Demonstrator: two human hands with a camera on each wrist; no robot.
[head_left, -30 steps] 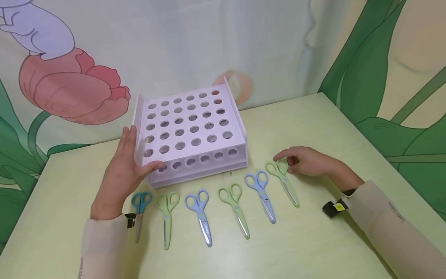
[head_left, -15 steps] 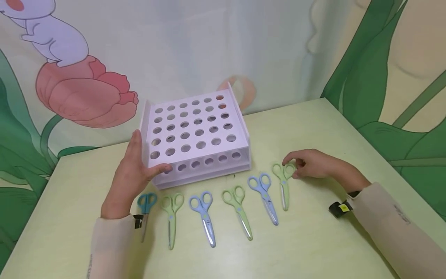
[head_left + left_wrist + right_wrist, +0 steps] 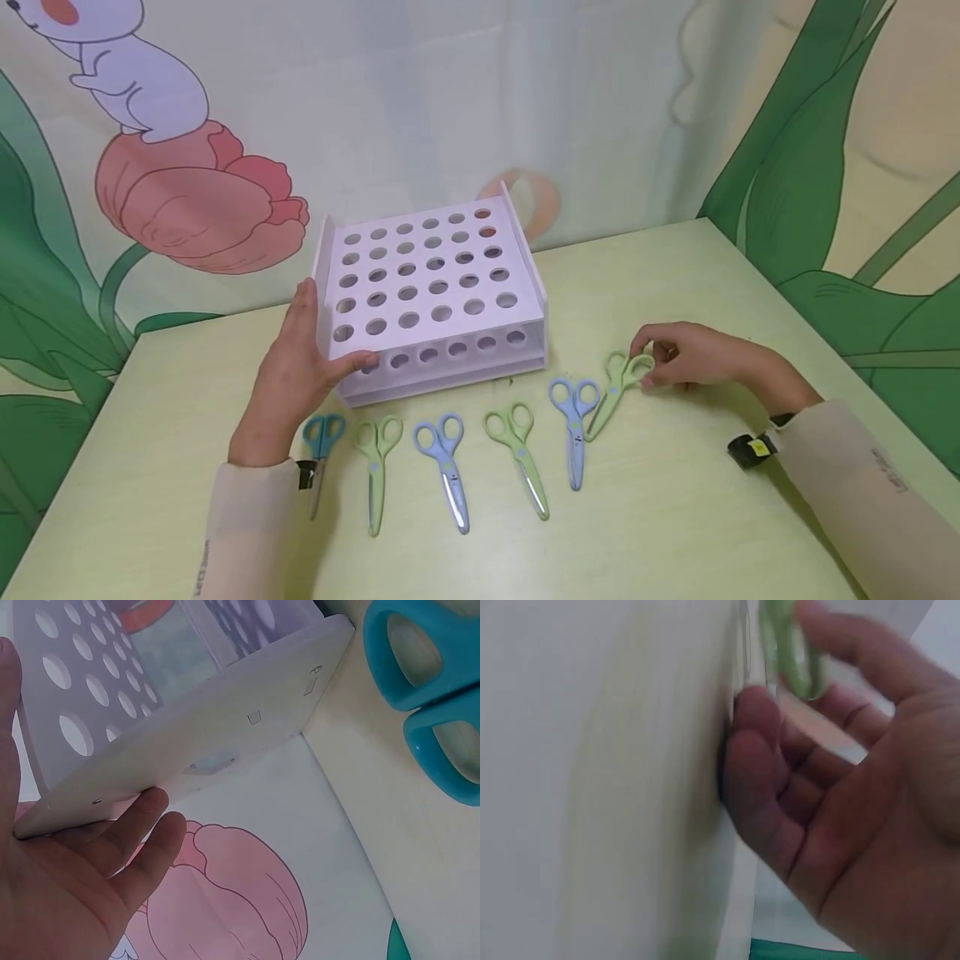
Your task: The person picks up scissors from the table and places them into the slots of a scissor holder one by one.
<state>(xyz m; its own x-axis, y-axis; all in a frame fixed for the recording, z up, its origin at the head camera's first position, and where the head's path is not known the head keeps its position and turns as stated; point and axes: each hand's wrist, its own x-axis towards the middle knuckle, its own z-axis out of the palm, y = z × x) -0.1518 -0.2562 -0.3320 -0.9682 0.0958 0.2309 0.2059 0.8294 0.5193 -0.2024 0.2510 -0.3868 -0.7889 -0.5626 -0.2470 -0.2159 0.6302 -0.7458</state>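
Note:
A pale white rack with rows of round holes (image 3: pixel 420 317) stands at the back of the table. My left hand (image 3: pixel 288 375) grips its left side panel, thumb at the front and fingers along the outer face, as the left wrist view also shows. My right hand (image 3: pixel 693 354) pinches a handle loop of light green scissors (image 3: pixel 615 392), which slant with the tip toward the lower left. Close beside their tip lie blue scissors (image 3: pixel 575 442). In the right wrist view, the thumb meets the green loop (image 3: pixel 799 656); the blades are out of sight there.
Left along the row lie green scissors (image 3: pixel 522 454), blue scissors (image 3: pixel 447 467), green scissors (image 3: pixel 377 467) and teal scissors (image 3: pixel 322 446); the teal pair is near my left wrist. A patterned curtain (image 3: pixel 420 100) hangs behind the light green table (image 3: pixel 645 525).
My right hand has turned the rightmost green scissors, so their tip has swung left toward the blue pair. The blue pair now stands straighter. The left hand stays on the rack.

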